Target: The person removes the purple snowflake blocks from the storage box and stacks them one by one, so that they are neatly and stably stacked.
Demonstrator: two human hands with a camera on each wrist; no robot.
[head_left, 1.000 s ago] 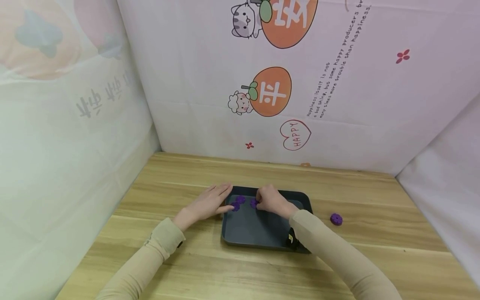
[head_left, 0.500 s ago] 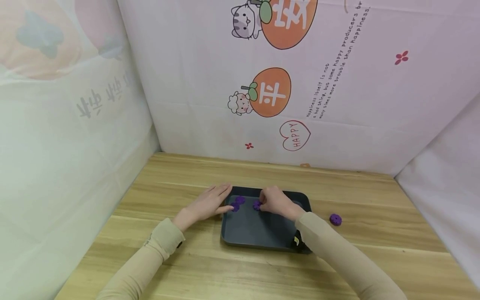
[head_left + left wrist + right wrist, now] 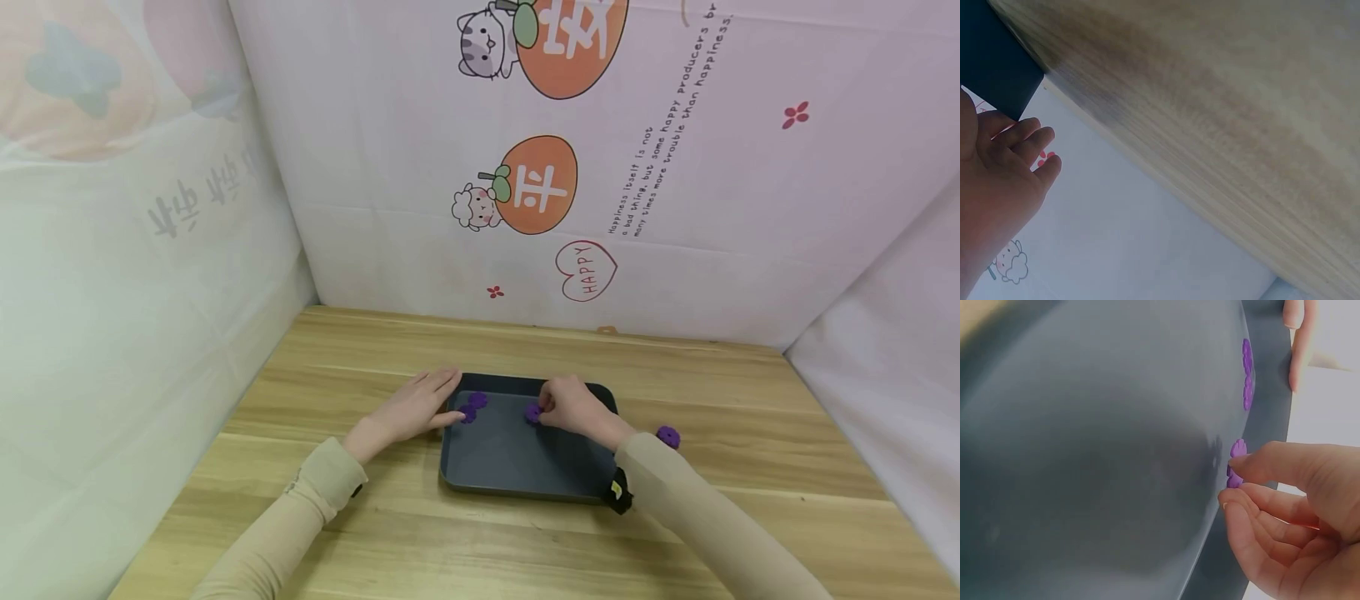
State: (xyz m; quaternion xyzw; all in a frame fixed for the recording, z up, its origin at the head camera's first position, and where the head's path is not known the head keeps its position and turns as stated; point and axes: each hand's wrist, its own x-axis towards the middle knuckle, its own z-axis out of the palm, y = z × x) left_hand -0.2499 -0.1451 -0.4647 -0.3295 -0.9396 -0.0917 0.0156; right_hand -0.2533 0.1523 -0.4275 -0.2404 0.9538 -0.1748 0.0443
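Observation:
A dark grey rectangular tray (image 3: 495, 467) lies on the wooden table. Inside its far left corner, two purple flower-shaped discs (image 3: 477, 400) sit side by side, touching or nearly so. My left hand (image 3: 405, 412) rests at the tray's left edge, fingers extended along the rim and thumb beside the nearer disc; the left wrist view has its fingers by the tray's corner. Over the far middle of the tray, my right hand (image 3: 579, 408) pinches a third purple flower-shaped disc (image 3: 1238, 448) between thumb and fingers. The discs stand in a row in the right wrist view.
Right of the tray, another purple flower-shaped disc (image 3: 668, 437) lies on the wooden table (image 3: 750, 450), partly covered by the right sleeve. A black object with a yellow mark (image 3: 619, 492) shows at the right wrist. Printed white cloth (image 3: 420, 250) hangs behind the table and along both sides.
My right hand has moved to the right across the tray, taking the pinched purple disc away from the other two. The left hand stays at the tray's edge.

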